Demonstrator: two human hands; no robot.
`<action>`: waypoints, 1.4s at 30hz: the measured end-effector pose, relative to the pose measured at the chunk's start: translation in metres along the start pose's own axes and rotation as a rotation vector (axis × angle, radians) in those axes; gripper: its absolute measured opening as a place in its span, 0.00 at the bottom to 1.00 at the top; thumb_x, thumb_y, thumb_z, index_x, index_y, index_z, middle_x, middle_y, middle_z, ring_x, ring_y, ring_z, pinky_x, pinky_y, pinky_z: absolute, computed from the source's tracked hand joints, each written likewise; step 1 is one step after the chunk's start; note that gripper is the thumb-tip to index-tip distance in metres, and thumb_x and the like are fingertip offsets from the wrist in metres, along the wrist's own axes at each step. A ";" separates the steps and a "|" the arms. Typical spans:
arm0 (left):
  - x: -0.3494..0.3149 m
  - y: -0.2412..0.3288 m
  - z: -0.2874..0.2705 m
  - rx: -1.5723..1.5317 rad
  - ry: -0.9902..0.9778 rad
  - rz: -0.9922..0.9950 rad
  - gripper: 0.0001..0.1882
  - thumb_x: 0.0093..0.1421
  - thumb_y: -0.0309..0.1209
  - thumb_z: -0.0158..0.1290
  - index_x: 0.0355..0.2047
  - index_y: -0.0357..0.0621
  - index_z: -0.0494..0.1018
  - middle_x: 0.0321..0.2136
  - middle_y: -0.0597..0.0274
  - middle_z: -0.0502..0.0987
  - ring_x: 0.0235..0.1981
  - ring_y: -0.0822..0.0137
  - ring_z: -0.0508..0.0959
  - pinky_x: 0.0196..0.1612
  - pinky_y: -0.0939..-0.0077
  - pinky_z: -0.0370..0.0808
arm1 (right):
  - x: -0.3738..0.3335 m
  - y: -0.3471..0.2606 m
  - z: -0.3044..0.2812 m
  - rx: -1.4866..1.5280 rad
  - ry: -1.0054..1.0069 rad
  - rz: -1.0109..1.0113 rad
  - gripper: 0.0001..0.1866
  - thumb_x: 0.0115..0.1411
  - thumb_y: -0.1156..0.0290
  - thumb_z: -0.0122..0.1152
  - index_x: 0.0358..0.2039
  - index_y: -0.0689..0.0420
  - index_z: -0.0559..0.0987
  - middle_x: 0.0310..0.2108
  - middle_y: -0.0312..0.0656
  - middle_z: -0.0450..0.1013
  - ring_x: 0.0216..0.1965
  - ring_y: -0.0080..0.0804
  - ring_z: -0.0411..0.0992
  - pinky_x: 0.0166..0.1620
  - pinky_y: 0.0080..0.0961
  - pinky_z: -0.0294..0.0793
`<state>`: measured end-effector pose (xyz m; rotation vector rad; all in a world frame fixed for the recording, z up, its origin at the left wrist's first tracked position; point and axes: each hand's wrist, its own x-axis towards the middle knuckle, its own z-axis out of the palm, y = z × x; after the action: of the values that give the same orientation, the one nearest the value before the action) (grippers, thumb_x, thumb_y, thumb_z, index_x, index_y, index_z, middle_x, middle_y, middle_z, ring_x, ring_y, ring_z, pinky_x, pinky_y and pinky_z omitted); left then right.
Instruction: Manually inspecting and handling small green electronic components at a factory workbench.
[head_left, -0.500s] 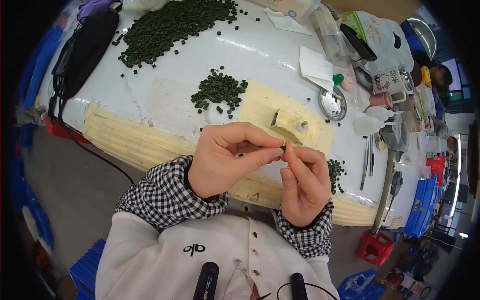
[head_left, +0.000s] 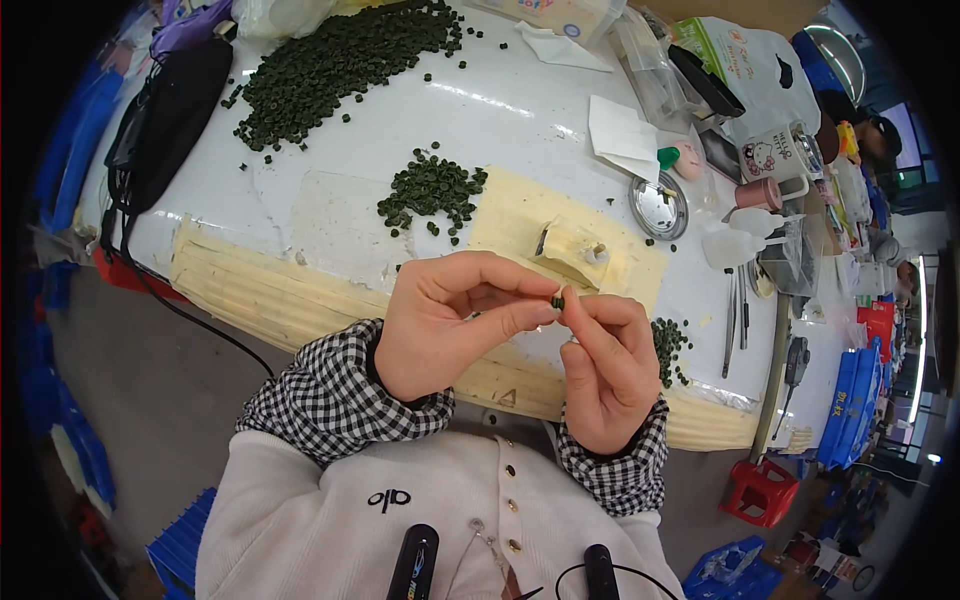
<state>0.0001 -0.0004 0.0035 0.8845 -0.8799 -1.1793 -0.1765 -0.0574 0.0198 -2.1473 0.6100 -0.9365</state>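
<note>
My left hand (head_left: pixel 455 320) and my right hand (head_left: pixel 605 365) meet just above the near edge of the white table (head_left: pixel 520 130). Together their fingertips pinch one small dark green bead (head_left: pixel 558 299). A small pile of the same green beads (head_left: pixel 432 190) lies on the table just beyond my left hand. Far larger is the heap of beads (head_left: pixel 335 65) at the far left. A few more beads (head_left: pixel 668 345) lie to the right of my right hand. A small tan block with a peg (head_left: pixel 578 247) stands on a yellowish taped patch just past my fingers.
A black pouch with a cord (head_left: pixel 170 110) lies at the table's left end. At the right are a round metal lid (head_left: pixel 659 205), white paper (head_left: pixel 620 135), tweezers (head_left: pixel 735 320), a printed mug (head_left: pixel 772 160) and small bottles. A red stool (head_left: pixel 760 490) and blue crates stand on the floor.
Both hands stay together at the table edge; the fingers have shifted slightly around the bead.
</note>
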 end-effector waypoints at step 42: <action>0.000 -0.005 -0.003 0.292 0.029 0.169 0.10 0.56 0.16 0.58 0.40 0.35 0.79 0.33 0.56 0.80 0.34 0.71 0.79 0.38 0.81 0.76 | -0.003 0.005 -0.001 0.046 0.024 0.032 0.19 0.58 0.84 0.58 0.51 0.62 0.78 0.40 0.45 0.73 0.34 0.29 0.73 0.37 0.18 0.72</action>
<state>0.0008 -0.0011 -0.0024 1.0377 -1.0991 -0.9027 -0.1794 -0.0589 0.0150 -2.0827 0.6267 -0.9519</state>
